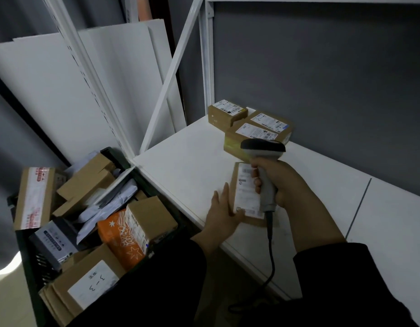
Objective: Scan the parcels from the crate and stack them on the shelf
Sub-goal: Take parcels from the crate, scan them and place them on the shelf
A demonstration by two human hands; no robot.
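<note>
A flat brown parcel point(245, 197) with a white label lies on the white shelf point(180, 166) near its front edge. My left hand point(224, 214) rests on the parcel's left side, fingers straight and thumb on the label. My right hand point(283, 182) grips a grey corded barcode scanner point(263, 152) just above the parcel, its head pointing left. Three labelled brown boxes point(251, 125) stand together at the back of the shelf. The black crate point(29, 258) at lower left holds several parcels, among them an orange one point(120, 237).
White shelf posts and a diagonal brace point(173, 64) rise at the shelf's left end. White boards point(50, 90) lean against the wall behind the crate. A grey wall point(322, 79) backs the shelf. The scanner cable point(271, 256) hangs over the shelf's front edge.
</note>
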